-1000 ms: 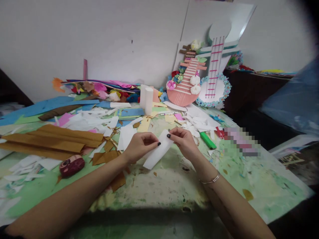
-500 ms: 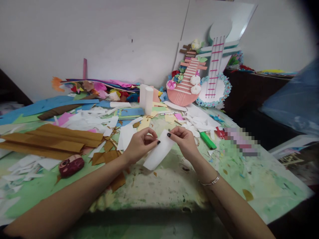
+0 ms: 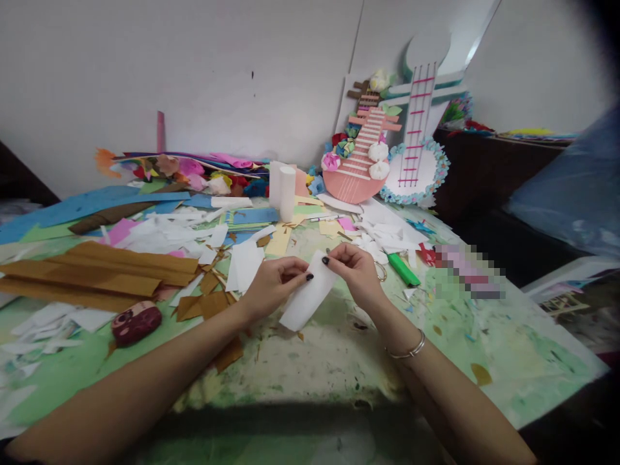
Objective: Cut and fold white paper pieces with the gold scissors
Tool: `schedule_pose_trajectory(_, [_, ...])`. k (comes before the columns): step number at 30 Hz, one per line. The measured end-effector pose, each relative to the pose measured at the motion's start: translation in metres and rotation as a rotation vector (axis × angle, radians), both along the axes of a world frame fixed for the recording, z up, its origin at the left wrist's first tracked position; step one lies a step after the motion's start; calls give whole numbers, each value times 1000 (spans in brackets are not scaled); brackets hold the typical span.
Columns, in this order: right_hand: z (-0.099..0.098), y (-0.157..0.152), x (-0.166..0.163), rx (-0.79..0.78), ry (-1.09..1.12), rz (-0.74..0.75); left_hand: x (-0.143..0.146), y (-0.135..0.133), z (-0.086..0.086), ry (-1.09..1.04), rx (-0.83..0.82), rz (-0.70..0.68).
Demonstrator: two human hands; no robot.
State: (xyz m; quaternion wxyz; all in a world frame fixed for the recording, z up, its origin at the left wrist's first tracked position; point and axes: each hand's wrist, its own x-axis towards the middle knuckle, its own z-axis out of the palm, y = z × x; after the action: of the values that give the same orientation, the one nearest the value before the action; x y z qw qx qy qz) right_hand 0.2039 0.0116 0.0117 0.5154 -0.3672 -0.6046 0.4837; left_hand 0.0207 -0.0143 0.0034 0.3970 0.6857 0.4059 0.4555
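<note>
A white strip of paper hangs tilted between my hands, over the middle of the table's front part. My left hand pinches its left edge between thumb and fingers. At the strip's upper right end, my right hand grips it the same way, with the dark thumbnail on the paper. Just beyond the right wrist lie scissors, of which a handle loop shows, and a green tube-like object. Sheets of white paper lie behind my left hand.
Folded brown paper and a dark red patterned object lie at left among paper scraps. White rolls stand at the back. Paper instrument models lean on the wall. The table's right edge drops off.
My left fingers have closed further on the paper strip, straighter along its edge. The strip has barely shifted. The whole view has moved slightly.
</note>
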Motion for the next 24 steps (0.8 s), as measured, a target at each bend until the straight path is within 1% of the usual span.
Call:
schedule_pose_trajectory(8, [-1, 0, 0, 26, -15, -8, 0, -2, 2, 111, 55, -1])
schedule_pose_trajectory(19, [-2, 1, 0, 31, -29, -20, 0, -2, 5, 242, 139, 72])
schedule_pose_trajectory(24, [-1, -1, -1, 33, -27, -20, -1, -4, 4, 232, 110, 36])
